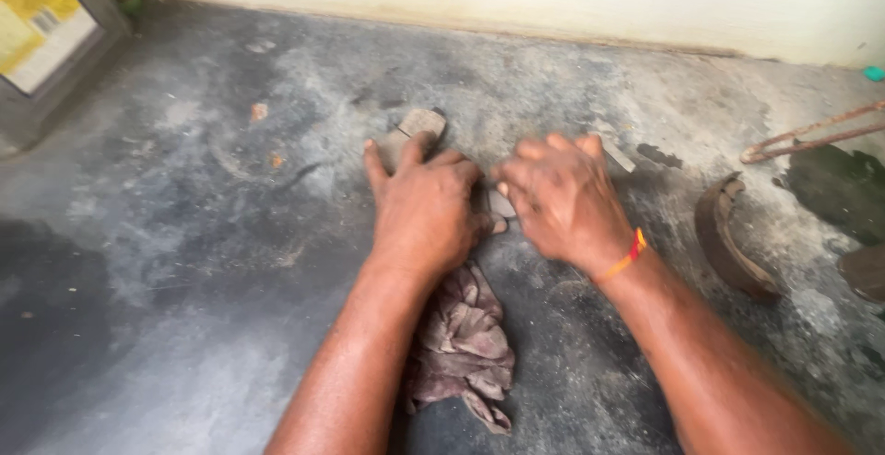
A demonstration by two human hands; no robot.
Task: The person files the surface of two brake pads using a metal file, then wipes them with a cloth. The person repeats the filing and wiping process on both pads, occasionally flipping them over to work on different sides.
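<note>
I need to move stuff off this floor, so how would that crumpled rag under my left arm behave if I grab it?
The rag looks floppy: it lies in soft folds. Probably light, thin cloth. It seems grimy, so it may drag on the rough concrete floor rather than slide.
</note>
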